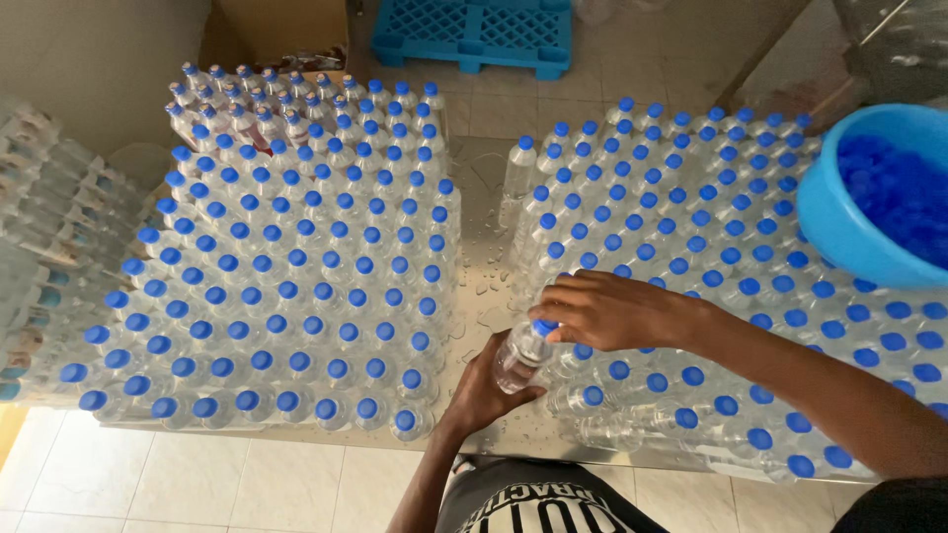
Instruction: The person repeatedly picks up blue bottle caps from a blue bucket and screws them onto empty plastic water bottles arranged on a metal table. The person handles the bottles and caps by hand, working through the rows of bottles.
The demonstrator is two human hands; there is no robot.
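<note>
The left hand (481, 387) wraps the body of a clear bottle (520, 355) to steady it, tilted, while the right hand (607, 311) pinches its blue cap (544, 327) from above, capped bottles (286, 286) massed to either side, a blue basin (839, 222) of caps beyond the right wrist.
</note>
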